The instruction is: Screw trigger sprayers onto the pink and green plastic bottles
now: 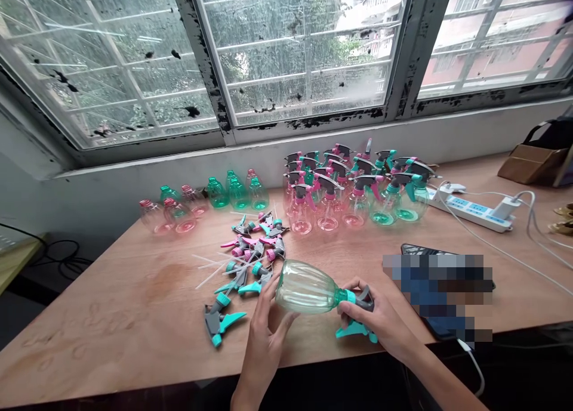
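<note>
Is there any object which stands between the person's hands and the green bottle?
No, nothing visible: the left hand holds the bottle near its base, and the right hand grips the sprayer at its neck.

The table (111,315) looks like wood, smooth with a dull sheen and blotchy toward its left edge. Over its near edge, the bottle (307,287) is glossy, see-through, ribbed plastic, its spray head (366,303) opaque plastic. The loose spray heads (215,323) mid-table are smooth, fairly matt plastic. Shiny clear plastic bottles (240,196) line the far edge. Toward the right edge, the power strip (478,213) is smooth plastic; the bag (530,163) resembles stiff paper.
</note>
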{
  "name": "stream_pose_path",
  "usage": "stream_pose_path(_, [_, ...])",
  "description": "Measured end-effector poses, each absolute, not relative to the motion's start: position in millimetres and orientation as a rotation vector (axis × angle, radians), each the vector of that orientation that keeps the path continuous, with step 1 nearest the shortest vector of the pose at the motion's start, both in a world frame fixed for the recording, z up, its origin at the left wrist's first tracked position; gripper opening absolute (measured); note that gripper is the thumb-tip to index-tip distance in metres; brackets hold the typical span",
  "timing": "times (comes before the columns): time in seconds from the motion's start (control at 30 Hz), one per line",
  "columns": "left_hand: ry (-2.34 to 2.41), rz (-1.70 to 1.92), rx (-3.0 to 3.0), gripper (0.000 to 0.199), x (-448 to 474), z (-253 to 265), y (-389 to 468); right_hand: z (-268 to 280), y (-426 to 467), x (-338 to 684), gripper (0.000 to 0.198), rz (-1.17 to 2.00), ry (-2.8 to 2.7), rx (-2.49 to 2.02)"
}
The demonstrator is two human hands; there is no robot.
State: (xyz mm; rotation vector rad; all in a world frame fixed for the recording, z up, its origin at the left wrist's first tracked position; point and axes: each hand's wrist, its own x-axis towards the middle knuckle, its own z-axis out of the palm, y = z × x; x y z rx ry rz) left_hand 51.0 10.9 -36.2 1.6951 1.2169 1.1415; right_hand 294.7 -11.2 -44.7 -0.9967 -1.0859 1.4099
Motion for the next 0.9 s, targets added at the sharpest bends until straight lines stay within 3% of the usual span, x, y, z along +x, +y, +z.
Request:
stream_pose_path(0.27, [1.138, 1.147, 1.577, 0.069, 53.4, -32.4, 7.9, -40.7, -13.0, 294.1, 0.027, 1.394, -1.160, -1.021])
stream_pose_path(0.53, [1.158, 1.165, 1.704, 0.059, 53.0, -33.3, 10.7, -41.4, -12.2, 295.6, 0.024, 1.402, -1.136, -0.999])
stream_pose_path(0.7, [1.117, 1.144, 1.577, 0.067, 53.0, -37.3, 9.8, -41.5, -13.0, 295.6, 0.026, 1.421, -1.125, -0.992])
stream_pose_path(0.9, [1.110, 1.173, 1.591, 0.051, 51.2, -37.7, 11.5, -41.1, -11.9, 295.1, 0.027, 1.421, -1.120, -1.000])
